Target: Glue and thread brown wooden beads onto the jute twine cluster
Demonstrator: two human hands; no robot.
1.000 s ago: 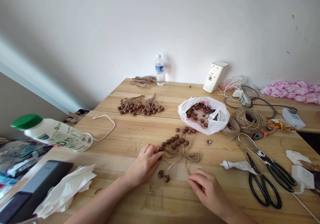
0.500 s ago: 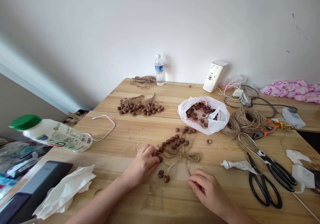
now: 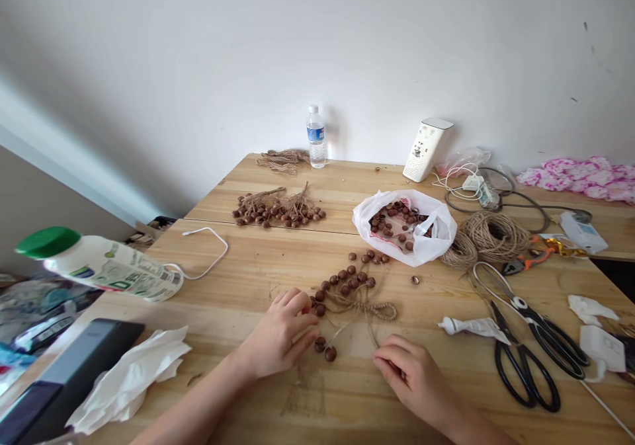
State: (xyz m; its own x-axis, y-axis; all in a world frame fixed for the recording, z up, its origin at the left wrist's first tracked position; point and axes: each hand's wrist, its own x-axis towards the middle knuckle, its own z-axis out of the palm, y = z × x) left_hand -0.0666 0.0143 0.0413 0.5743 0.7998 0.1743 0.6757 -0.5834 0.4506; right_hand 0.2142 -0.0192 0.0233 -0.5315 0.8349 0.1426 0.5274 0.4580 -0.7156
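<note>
My left hand rests on the wooden table, fingers curled and pinching a brown round nut at the left end of a bundle of nuts tied on jute strings. Two more nuts lie just right of its fingers. My right hand lies lower right of the bundle, its fingers bent and pressed on a thin string end that runs up to the knot. A white plastic bag of loose nuts sits behind the bundle.
Finished nut bundles and jute scraps lie far left, by a water bottle. Twine coils, two scissors, a glue tube, cables and a white device fill the right. A tilted bottle, tissue and a dark tablet are left.
My left hand has drawn back slightly towards me and curled its fingers tighter on a nut. My right hand has barely moved.
</note>
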